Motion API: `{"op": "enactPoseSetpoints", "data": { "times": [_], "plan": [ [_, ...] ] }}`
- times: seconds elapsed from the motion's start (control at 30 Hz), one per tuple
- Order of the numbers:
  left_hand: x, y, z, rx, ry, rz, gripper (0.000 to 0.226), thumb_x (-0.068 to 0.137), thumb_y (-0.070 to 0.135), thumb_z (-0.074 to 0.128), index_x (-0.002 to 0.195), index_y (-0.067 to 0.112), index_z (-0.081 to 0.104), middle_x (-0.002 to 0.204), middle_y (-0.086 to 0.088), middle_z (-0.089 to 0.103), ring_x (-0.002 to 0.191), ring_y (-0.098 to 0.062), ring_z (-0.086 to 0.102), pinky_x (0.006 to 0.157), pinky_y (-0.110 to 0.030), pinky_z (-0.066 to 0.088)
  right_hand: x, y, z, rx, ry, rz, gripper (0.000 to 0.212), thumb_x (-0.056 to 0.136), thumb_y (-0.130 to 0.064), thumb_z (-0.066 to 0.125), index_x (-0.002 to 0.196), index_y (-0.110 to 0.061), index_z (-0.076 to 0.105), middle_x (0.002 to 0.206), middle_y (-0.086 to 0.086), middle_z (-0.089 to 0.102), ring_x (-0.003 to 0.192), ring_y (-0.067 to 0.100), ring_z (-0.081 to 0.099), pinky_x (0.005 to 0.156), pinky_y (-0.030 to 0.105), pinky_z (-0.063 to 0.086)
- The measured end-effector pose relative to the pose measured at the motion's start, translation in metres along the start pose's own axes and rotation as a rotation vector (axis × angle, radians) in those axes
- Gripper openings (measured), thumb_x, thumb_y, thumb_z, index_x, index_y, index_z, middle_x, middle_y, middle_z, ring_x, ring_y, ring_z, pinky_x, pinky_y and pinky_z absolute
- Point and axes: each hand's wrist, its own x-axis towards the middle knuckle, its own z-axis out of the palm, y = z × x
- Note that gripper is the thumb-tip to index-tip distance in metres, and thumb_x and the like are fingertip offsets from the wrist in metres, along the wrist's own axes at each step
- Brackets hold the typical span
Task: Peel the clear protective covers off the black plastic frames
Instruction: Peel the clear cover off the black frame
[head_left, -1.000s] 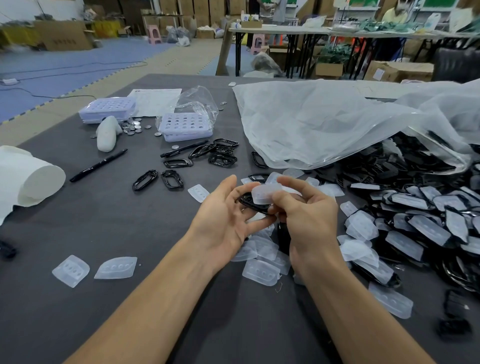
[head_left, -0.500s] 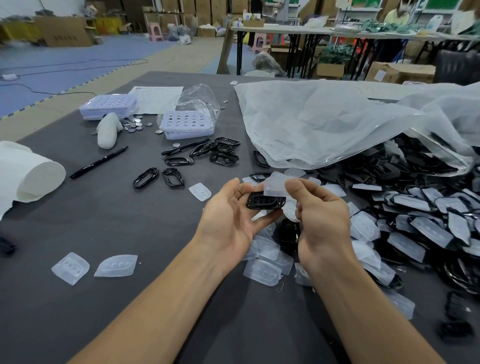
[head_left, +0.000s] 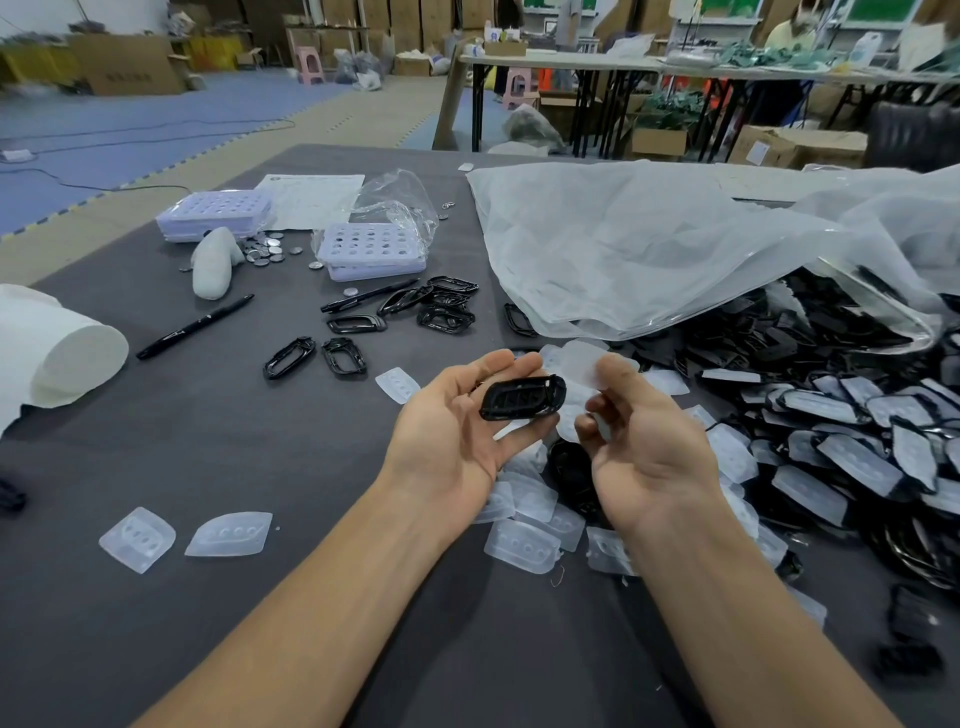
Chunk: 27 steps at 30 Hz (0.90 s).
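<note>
My left hand lies palm up over the grey table and holds a bare black plastic frame on its fingers, with the thumb above it. Just to the right, my right hand pinches a clear cover at its fingertips. The cover is blurred and apart from the frame. Below the hands lies a heap of peeled clear covers. A big pile of covered black frames fills the right side.
Bare frames and two more lie behind the hands, beside a black pen. A large plastic bag drapes over the pile. Purple trays, coin cells, a paper roll and two loose covers sit left.
The clear cover has come off the black frame. My right hand has drawn it up and to the right, and the frame now lies bare in my left hand.
</note>
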Motion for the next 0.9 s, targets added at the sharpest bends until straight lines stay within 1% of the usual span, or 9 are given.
{"op": "enactPoseSetpoints", "data": {
  "times": [0.07, 0.17, 0.3, 0.37, 0.53, 0.63, 0.7, 0.77, 0.9],
  "plan": [
    [0.0, 0.0002, 0.0001, -0.005, -0.007, -0.005, 0.026, 0.1, 0.01, 0.04, 0.112, 0.002, 0.063, 0.119, -0.021, 0.074, 0.106, -0.038, 0.074, 0.092, -0.056, 0.059, 0.0013, -0.0004, -0.0008, 0.007, 0.005, 0.012, 0.009, 0.087, -0.009, 0.077, 0.081, -0.014, 0.073, 0.067, -0.005, 0.064, 0.061, 0.008, 0.051, 0.057, 0.023, 0.042],
    [-0.0009, 0.001, 0.0007, 0.006, -0.008, -0.013, 0.032, 0.095, 0.003, 0.037, 0.114, 0.001, 0.062, 0.12, -0.02, 0.074, 0.108, -0.038, 0.074, 0.091, -0.054, 0.061, 0.0024, -0.0006, -0.0019, 0.007, -0.007, 0.022, 0.008, 0.088, -0.009, 0.076, 0.085, -0.014, 0.072, 0.068, -0.005, 0.065, 0.061, 0.009, 0.052, 0.058, 0.023, 0.043],
    [-0.0012, 0.0007, 0.0015, 0.096, 0.013, 0.002, 0.063, 0.071, -0.027, 0.025, 0.113, 0.0, 0.063, 0.121, -0.02, 0.074, 0.107, -0.036, 0.074, 0.086, -0.047, 0.064, 0.0019, -0.0003, -0.0019, -0.005, -0.042, 0.034, 0.008, 0.09, -0.01, 0.074, 0.086, -0.014, 0.069, 0.065, -0.003, 0.064, 0.058, 0.01, 0.056, 0.053, 0.021, 0.045],
    [-0.001, -0.0004, 0.0015, 0.157, 0.025, 0.022, 0.074, 0.064, -0.035, 0.019, 0.109, 0.0, 0.065, 0.121, -0.019, 0.074, 0.107, -0.033, 0.075, 0.08, -0.042, 0.065, 0.0014, -0.0003, -0.0021, -0.012, -0.049, 0.032, 0.007, 0.091, -0.01, 0.073, 0.086, -0.013, 0.068, 0.064, -0.002, 0.065, 0.057, 0.01, 0.059, 0.052, 0.02, 0.047],
    [-0.0011, -0.0025, 0.0011, 0.245, -0.015, 0.073, 0.079, 0.061, -0.043, 0.019, 0.101, 0.002, 0.07, 0.109, -0.012, 0.078, 0.102, -0.026, 0.076, 0.08, -0.037, 0.065, 0.0002, -0.0009, -0.0022, -0.015, -0.062, 0.013, 0.008, 0.091, -0.011, 0.073, 0.085, -0.014, 0.07, 0.066, -0.002, 0.067, 0.058, 0.01, 0.06, 0.051, 0.019, 0.048],
    [-0.0004, -0.0032, 0.0005, 0.261, -0.028, 0.088, 0.081, 0.06, -0.044, 0.019, 0.101, 0.003, 0.07, 0.109, -0.01, 0.078, 0.103, -0.025, 0.076, 0.082, -0.036, 0.064, -0.0005, -0.0012, -0.0018, -0.029, -0.069, -0.009, 0.014, 0.091, -0.01, 0.072, 0.08, -0.017, 0.071, 0.067, -0.002, 0.067, 0.059, 0.01, 0.059, 0.05, 0.019, 0.046],
    [0.0001, -0.0033, 0.0001, 0.267, -0.03, 0.097, 0.081, 0.06, -0.044, 0.019, 0.101, 0.004, 0.071, 0.11, -0.01, 0.078, 0.103, -0.025, 0.076, 0.083, -0.037, 0.064, -0.0012, -0.001, -0.0012, -0.047, -0.069, -0.036, 0.025, 0.09, -0.009, 0.074, 0.068, -0.021, 0.074, 0.067, -0.005, 0.066, 0.061, 0.009, 0.056, 0.053, 0.02, 0.045],
    [0.0006, -0.0033, -0.0006, 0.263, -0.029, 0.099, 0.081, 0.06, -0.043, 0.019, 0.1, 0.004, 0.072, 0.109, -0.013, 0.078, 0.101, -0.026, 0.076, 0.084, -0.038, 0.064, -0.0026, -0.0003, -0.0004, -0.074, -0.071, -0.065, 0.03, 0.086, -0.01, 0.078, 0.059, -0.023, 0.075, 0.068, -0.009, 0.066, 0.067, 0.008, 0.055, 0.062, 0.023, 0.044],
    [0.0018, -0.0038, -0.0009, 0.274, -0.033, 0.09, 0.078, 0.063, -0.042, 0.024, 0.11, 0.002, 0.068, 0.102, -0.015, 0.077, 0.098, -0.025, 0.076, 0.084, -0.036, 0.063, -0.007, 0.0038, 0.0012, -0.17, -0.119, -0.119, 0.029, 0.084, -0.013, 0.08, 0.058, -0.026, 0.076, 0.073, -0.012, 0.071, 0.074, 0.005, 0.059, 0.073, 0.025, 0.043]
  ]
}}
